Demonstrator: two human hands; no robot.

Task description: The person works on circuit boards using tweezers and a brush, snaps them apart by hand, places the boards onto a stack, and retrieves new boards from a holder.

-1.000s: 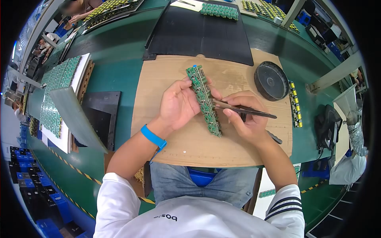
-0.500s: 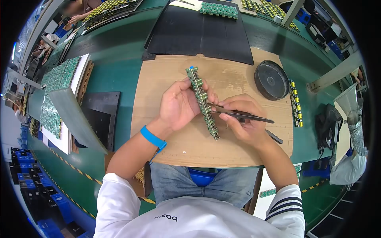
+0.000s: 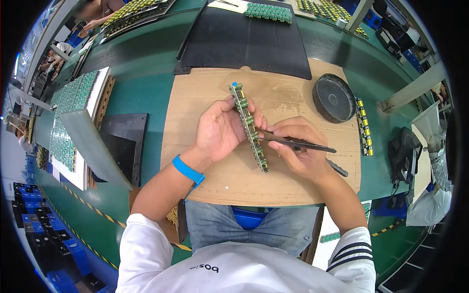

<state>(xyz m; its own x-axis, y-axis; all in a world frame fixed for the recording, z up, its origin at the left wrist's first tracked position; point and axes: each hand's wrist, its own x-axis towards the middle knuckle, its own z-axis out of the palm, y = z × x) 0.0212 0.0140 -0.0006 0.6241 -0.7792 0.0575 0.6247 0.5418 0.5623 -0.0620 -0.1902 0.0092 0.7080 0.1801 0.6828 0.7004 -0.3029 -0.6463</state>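
Note:
A long green circuit board strip (image 3: 249, 128), with a blue part at its top end, is tilted on edge above the cardboard sheet (image 3: 195, 122). My left hand (image 3: 220, 128) grips the strip's upper half, its fingers partly hidden behind the board. Black tweezers (image 3: 305, 143) are pinched in my right hand (image 3: 300, 146), and their tips reach the right edge of the strip near its middle. Whether the tips hold anything is too small to tell. Under my right hand, a dark handle (image 3: 337, 168) lies on the cardboard.
A round black dish (image 3: 334, 98) stands at the cardboard's right, beside a strip with yellow parts (image 3: 364, 127). Board panels (image 3: 73, 112) are stacked at left behind a curved grey plate (image 3: 93, 144). A black mat (image 3: 244, 44) lies ahead. Another person (image 3: 100, 12) works at top left.
The strip has been turned about its long axis, from its flat face towards its edge, showing the green cylindrical parts. The tweezers and my right fingers have shifted slightly left.

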